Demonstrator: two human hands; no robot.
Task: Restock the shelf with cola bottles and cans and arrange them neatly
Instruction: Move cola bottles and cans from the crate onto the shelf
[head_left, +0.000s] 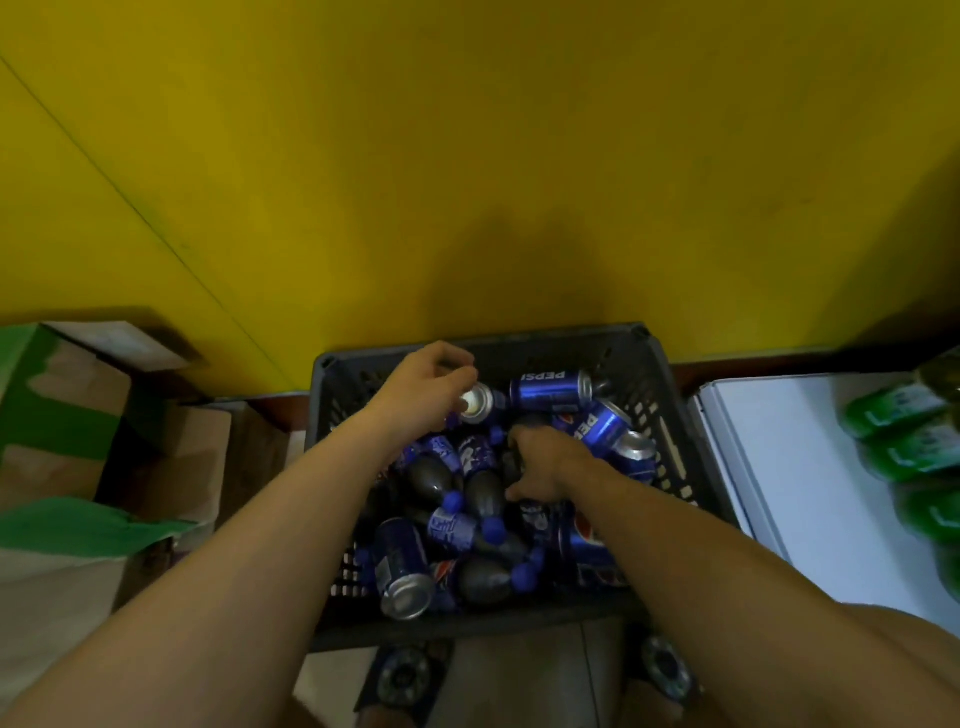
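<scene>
Left hand (426, 384) grips can (480, 402); right hand (543, 462) grasps bottle (511, 462) (both inside crate (519, 340)).

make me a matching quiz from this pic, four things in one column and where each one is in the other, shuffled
Things
1. left hand
2. right hand
3. green bottles
4. boxes

Places
a. on the white surface right of the crate
b. gripping a bottle in the middle of the crate
c. left of the crate
d. holding a can at the crate's far side

Pairs: 1-d, 2-b, 3-a, 4-c
</scene>
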